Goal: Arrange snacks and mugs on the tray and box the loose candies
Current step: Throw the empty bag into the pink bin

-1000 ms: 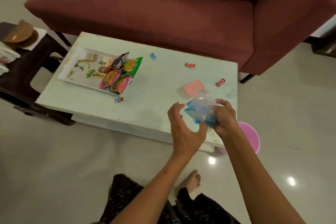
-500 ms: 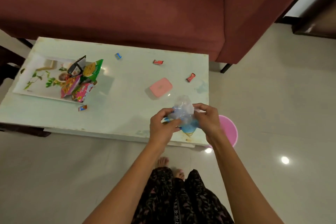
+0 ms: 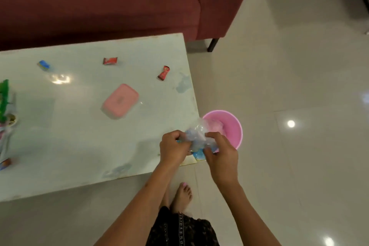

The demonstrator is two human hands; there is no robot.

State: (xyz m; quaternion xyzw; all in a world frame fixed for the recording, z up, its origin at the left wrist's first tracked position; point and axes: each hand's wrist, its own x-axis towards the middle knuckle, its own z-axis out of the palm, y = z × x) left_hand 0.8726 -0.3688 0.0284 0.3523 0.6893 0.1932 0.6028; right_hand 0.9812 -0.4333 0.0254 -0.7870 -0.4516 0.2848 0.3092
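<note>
Both my left hand [image 3: 173,149] and my right hand [image 3: 220,152] grip a crumpled clear and blue plastic wrapper [image 3: 196,138] over the table's front right corner. A pink lidded box [image 3: 120,100] lies shut on the pale green table [image 3: 79,136]. Loose candies lie on the table: a blue one [image 3: 44,65] at the back left, a red one [image 3: 110,60] at the back and another red one [image 3: 163,73] to the right. One more candy [image 3: 5,164] shows at the left edge. Snack packets [image 3: 5,102] are cut off at the left.
A pink bucket [image 3: 231,128] stands on the tiled floor right of the table corner, just behind my hands. A dark red sofa [image 3: 119,2] runs along the table's far side. My bare feet [image 3: 182,195] are at the table's front edge.
The view has swung right and closer, so the tray has left the frame. My hands with the wrapper have shifted right toward the table corner, near the pink bucket.
</note>
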